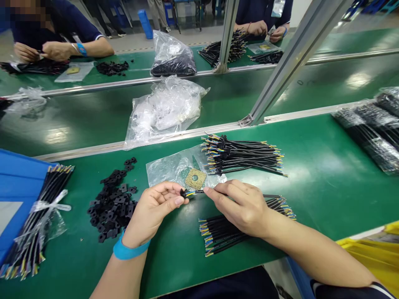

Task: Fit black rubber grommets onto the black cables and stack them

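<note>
You are pinching a short black cable [193, 193] with coloured wire ends between your hands. Your left hand [152, 211] has the small black piece at its tip, and your right hand [240, 207] grips the length of it. The hands are close together, both clamped on that cable, above the green surface [324, 199]. Just behind them lies a clear plastic bag [168, 170] with a tan square pad [195, 178] on it. Beside the pad sits an upper bundle of cables [243, 155], a lower bundle of cables [224, 232] lies under your right hand, and a pile of black rubber pieces [112, 203] lies to your left.
</note>
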Tool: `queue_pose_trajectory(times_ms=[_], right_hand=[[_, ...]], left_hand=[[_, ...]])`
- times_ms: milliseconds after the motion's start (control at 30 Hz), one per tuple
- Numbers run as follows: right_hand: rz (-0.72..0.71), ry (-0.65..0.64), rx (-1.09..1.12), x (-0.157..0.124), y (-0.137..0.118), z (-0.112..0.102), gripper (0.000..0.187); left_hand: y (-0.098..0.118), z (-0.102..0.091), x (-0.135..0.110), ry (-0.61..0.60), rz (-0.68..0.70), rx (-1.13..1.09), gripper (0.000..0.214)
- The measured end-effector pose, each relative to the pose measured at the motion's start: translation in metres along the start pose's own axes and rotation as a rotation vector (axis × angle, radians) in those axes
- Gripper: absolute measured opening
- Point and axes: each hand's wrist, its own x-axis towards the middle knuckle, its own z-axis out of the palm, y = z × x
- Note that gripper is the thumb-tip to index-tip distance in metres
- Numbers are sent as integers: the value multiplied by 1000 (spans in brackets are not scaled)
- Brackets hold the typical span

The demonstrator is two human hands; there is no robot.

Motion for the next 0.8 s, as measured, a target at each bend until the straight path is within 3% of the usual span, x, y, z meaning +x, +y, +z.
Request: queue_pose_trajectory(times_ms=[100,300,600,800], right_hand=[[5,13,3,0,0,-1,26],[-49,35,28,4,-1,-6,24],[-31,47,103,4,-1,-2,19],[190,13,389,9,-6,3,10]], left_hand=[[0,1,0,11,22,12,31],[3,5,-2,109,140,239,24],[0,14,-5,39,201,358,22],[-1,17,-9,37,449,548,12]])
